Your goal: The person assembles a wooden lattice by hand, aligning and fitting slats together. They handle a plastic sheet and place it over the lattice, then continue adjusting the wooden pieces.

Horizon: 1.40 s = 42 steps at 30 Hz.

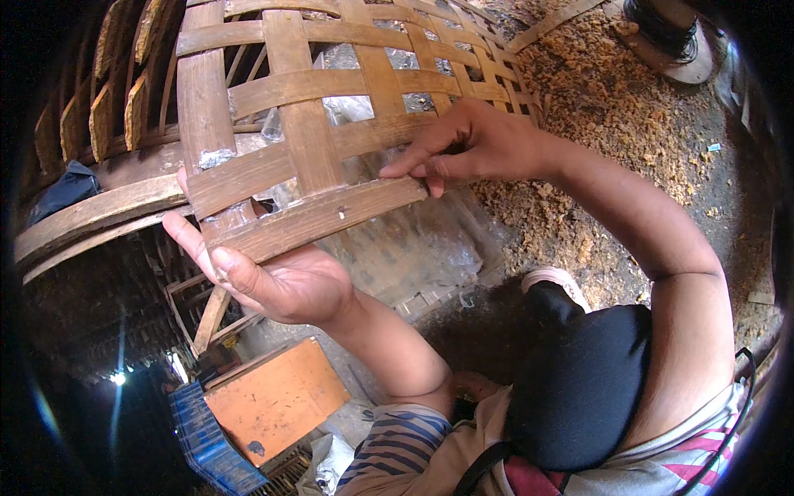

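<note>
A woven bamboo panel (318,161) of wide flat strips spans the upper middle, with square gaps between the strips. Along its near edge runs a thicker wooden slat (331,213) with a small pale spot on it. At the slat's left end, my left hand (289,281) grips the panel's corner, thumb in front and fingers partly hidden behind. My right hand (488,145) pinches the slat's other end between thumb and fingers. Shiny clear film or tape (236,217) wraps the strips near the left corner.
Clear plastic sheeting (413,248) lies beneath the panel. Sawdust and shavings (595,165) cover the floor at right, near a shoe (678,45). An orange board (277,401) tops a blue crate (207,438) at lower left. Slatted wood (103,116) and a curved beam (107,215) stand left.
</note>
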Each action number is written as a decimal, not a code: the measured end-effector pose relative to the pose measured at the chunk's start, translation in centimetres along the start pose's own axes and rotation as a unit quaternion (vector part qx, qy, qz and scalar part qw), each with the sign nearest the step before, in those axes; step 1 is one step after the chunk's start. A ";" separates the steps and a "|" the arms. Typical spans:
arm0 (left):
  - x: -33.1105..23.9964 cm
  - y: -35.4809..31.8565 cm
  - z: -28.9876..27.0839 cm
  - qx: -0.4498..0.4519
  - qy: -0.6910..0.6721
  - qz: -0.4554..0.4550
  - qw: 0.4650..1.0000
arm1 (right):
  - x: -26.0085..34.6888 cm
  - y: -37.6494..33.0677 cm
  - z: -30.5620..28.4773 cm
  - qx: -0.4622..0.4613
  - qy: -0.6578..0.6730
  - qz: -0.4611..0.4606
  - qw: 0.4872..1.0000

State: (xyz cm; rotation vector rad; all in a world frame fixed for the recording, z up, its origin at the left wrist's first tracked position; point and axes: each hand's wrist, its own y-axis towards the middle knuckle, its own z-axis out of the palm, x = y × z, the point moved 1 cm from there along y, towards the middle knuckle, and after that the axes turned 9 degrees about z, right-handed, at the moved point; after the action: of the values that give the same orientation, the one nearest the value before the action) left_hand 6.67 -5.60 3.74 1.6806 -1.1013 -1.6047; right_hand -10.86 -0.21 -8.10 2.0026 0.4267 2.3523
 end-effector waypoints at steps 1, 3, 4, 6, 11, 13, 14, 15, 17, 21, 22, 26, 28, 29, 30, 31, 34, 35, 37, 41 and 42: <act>0.0 -0.1 0.1 -0.011 -0.004 0.000 1.000 | -0.4 -0.1 0.2 -0.006 0.016 -0.010 1.000; 0.2 -0.2 0.3 -0.028 -0.011 -0.002 1.000 | -1.4 -0.3 0.7 -0.032 0.035 -0.002 0.999; 0.3 -0.3 0.3 -0.033 -0.012 -0.003 0.999 | -1.7 -0.3 0.7 -0.045 0.044 0.001 0.998; 0.4 -0.3 0.3 -0.041 -0.015 -0.006 0.999 | -1.3 -0.3 0.4 -0.054 -0.012 -0.010 0.998; 0.7 -0.3 -0.2 -0.042 -0.019 -0.008 0.999 | -0.8 0.3 0.1 -0.110 -0.226 -0.081 0.964; 0.8 -0.3 -0.3 -0.045 -0.020 -0.010 0.999 | -1.4 0.1 -0.1 -0.136 -0.279 -0.082 0.947; 0.9 -0.4 -0.4 -0.047 -0.020 -0.013 0.999 | -1.6 0.0 -0.2 -0.128 -0.340 -0.052 0.930; 1.0 -0.4 -0.4 -0.048 -0.020 -0.014 0.999 | -1.6 -0.2 -0.4 -0.119 -0.400 -0.021 0.908; 1.0 -0.4 -0.4 -0.051 -0.019 -0.016 0.998 | -1.3 -0.3 -0.6 -0.110 -0.475 0.030 0.873; 0.8 -0.2 -0.2 -0.024 0.024 -0.010 0.999 | -2.2 -0.2 -0.6 -0.151 -0.457 0.034 0.876; 0.9 -0.2 -0.1 -0.037 0.018 -0.010 0.999 | -2.6 -0.2 -0.7 -0.172 -0.430 0.015 0.886; 1.3 -0.4 -0.6 -0.050 0.015 -0.004 0.999 | -1.1 0.5 0.6 -0.200 -0.207 0.205 0.935; 1.3 -0.4 -0.7 -0.047 0.017 -0.007 0.999 | 0.8 0.6 0.8 -0.165 -0.101 0.280 0.940; 1.3 -0.4 -0.6 -0.046 0.016 -0.008 0.999 | 1.1 0.7 1.1 -0.182 -0.080 0.274 0.941; 1.3 -0.4 -0.5 -0.050 0.012 -0.010 0.999 | 1.3 0.7 1.4 -0.198 -0.060 0.268 0.941; 1.3 -0.4 -0.4 -0.053 0.008 -0.011 0.998 | 1.4 0.8 1.7 -0.213 -0.039 0.261 0.940; 1.0 -0.3 0.1 -0.061 0.006 -0.015 0.998 | 1.4 0.9 2.2 -0.241 -0.182 0.224 0.927; 0.9 -0.2 0.2 -0.062 0.007 -0.015 0.998 | 1.3 0.9 2.3 -0.235 -0.181 0.223 0.928; 0.8 -0.3 0.2 -0.065 0.010 -0.015 0.998 | 1.3 1.1 2.4 -0.223 -0.181 0.222 0.932; 1.1 -0.3 -0.3 -0.063 0.014 -0.018 0.998 | -1.0 0.9 2.5 -0.221 -0.152 0.205 0.941; 1.3 -0.4 -0.5 -0.064 0.010 -0.018 0.998 | -1.5 0.9 2.2 -0.213 -0.177 0.219 0.935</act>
State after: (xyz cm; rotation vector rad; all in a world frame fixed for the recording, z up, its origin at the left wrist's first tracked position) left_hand 7.18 -6.55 2.84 1.6378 -0.9421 -1.6420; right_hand -8.31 -0.93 -9.08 2.3840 -0.5500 1.9499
